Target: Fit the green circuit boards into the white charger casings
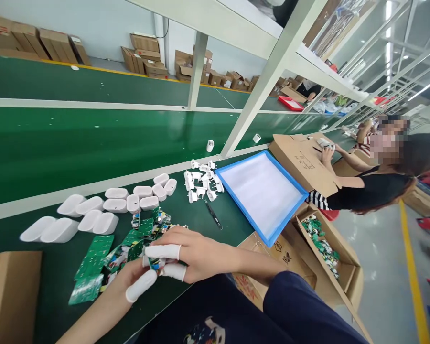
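Observation:
My left hand [134,277] and my right hand [191,253] meet at the front of the bench, with white cots on several fingers. Between their fingertips is a small circuit board [156,263] with components on it, partly covered by the fingers. Both hands are closed on it. Just beyond and to the left lies a heap of green circuit boards [95,255], some carrying parts. Behind that heap stand several white plastic housings [115,206]. White plug pieces [200,180] are piled farther right, near a black pen-like tool [213,215].
A blue-rimmed tray [243,209] lies right of the plugs. A cardboard box of circuit boards [322,243] stands lower right, and another carton [17,291] at left. A slanting post [258,100] rises behind the bench. A co-worker [376,186] sits at right by an opened carton [301,157].

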The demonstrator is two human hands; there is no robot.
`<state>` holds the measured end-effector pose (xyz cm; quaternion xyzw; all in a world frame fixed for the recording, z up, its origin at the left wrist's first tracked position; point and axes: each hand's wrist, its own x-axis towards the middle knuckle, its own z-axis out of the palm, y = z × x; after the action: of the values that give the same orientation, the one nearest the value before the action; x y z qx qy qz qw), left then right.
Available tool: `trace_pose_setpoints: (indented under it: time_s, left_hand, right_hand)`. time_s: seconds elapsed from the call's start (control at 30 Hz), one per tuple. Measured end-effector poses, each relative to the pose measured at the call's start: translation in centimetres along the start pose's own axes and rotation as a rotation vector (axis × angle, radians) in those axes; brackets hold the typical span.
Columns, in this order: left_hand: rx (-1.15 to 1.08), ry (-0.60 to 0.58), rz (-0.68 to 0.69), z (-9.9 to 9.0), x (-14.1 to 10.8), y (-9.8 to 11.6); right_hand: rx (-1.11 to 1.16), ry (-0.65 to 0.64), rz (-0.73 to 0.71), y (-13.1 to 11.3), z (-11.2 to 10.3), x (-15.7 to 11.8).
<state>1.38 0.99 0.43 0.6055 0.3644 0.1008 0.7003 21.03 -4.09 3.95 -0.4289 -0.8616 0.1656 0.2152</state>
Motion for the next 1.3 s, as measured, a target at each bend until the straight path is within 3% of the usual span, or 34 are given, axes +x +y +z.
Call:
trace_pose_setpoints:
  time_s: [0.17, 0.27, 0.5, 0.63, 0.73, 1.03, 1.2, 1.3]
  left_hand:
    - [0.051, 0.083, -0.018, 0.7, 0.1, 0.2]
    - [0.000, 0.057, -0.015, 0.7, 0.3, -0.3]
    - [-0.009, 0.001, -0.116, 0.1, 0.2, 0.2]
    - [-0.030, -0.035, -0.140, 0.4, -0.3, 1.1]
    - [-0.038, -0.056, -0.135, 0.5, -0.5, 1.5]
    - [-0.034, -0.178, -0.154, 0.4, -0.5, 1.0]
    - [0.008, -0.173, -0.112, 0.6, -0.2, 0.7]
    - [0.039, -0.229, -0.072, 1.0, -0.3, 1.1]
  right_hand:
    - [0.031, 0.038, -0.042, 0.0, 0.3, -1.0]
    - [0.004, 0.100, -0.001, -0.2, 1.6, -1.3]
    - [-0.122, 0.091, -0.023, -0.3, 3.9, -1.9]
    - [-0.151, -0.036, -0.067, -0.2, 3.2, -2.1]
    - [-0.107, -0.052, -0.092, -0.4, 2.3, -2.0]
    - [0.184, -0.101, 0.059, -1.7, -1.4, -2.2]
    - [0.125, -0.068, 0.133, -2.5, -0.9, -2.7]
    - [0.075, -0.017, 0.169, -2.8, 0.1, -3.2]
